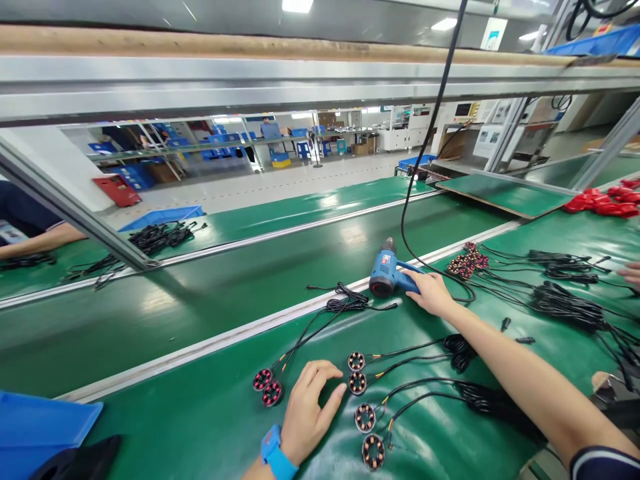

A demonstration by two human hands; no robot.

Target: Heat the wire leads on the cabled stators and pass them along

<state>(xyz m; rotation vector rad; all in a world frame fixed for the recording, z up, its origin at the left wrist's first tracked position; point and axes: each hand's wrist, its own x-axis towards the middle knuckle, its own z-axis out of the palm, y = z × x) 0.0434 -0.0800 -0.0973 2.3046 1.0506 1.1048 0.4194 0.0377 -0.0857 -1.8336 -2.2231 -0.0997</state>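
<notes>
My right hand [431,291] reaches out and grips the handle end of a blue heat gun [384,268], which lies at the metal rail on the far side of the green bench. My left hand [313,412], with a blue wristband, hovers low over the bench, thumb and fingers apart and nothing in them. To its left are two pink-wound motor stators [272,393] whose leads run to a coiled black cable [349,300]. Several copper-wound stators [365,418] with black cables [480,397] lie on its right, partly under my right forearm.
A pile of stators [469,262] with bundled cables [567,305] is at the right, near another person's fingers [631,273]. The heat gun's cord [425,143] hangs from above. A blue bin [43,427] stands front left; a metal post [75,207] rises behind it. Another person's arm [50,240] is far left.
</notes>
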